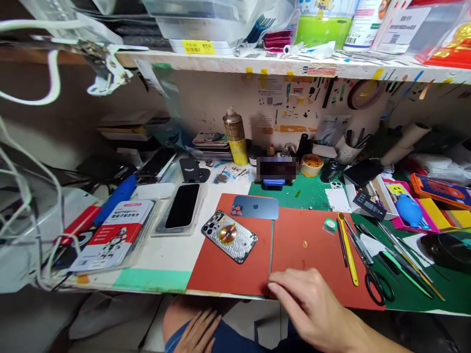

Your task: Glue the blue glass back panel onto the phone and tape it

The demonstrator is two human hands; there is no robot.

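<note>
My left hand (200, 331) lies flat on my thigh below the bench, fingers stretched out and holding nothing. At the front edge of the red mat (294, 260), my right hand (312, 304) is curled closed, thumb and forefinger close together; whatever may be between them is hidden. Up and left of it lies an opened phone body (235, 245), tilted, its round copper coil (227, 234) and camera lenses showing. A blue phone back glass (263, 208) lies just behind that, apart from both hands.
Left stand a boxed phone (183, 206) and a battery package (114, 235). Tweezers, a yellow-handled tool (349, 255) and black scissors (379, 287) lie right. A spray can (235, 137) and tape roll (311, 165) stand behind, under a loaded shelf (221, 61). White cables (25, 181) hang left.
</note>
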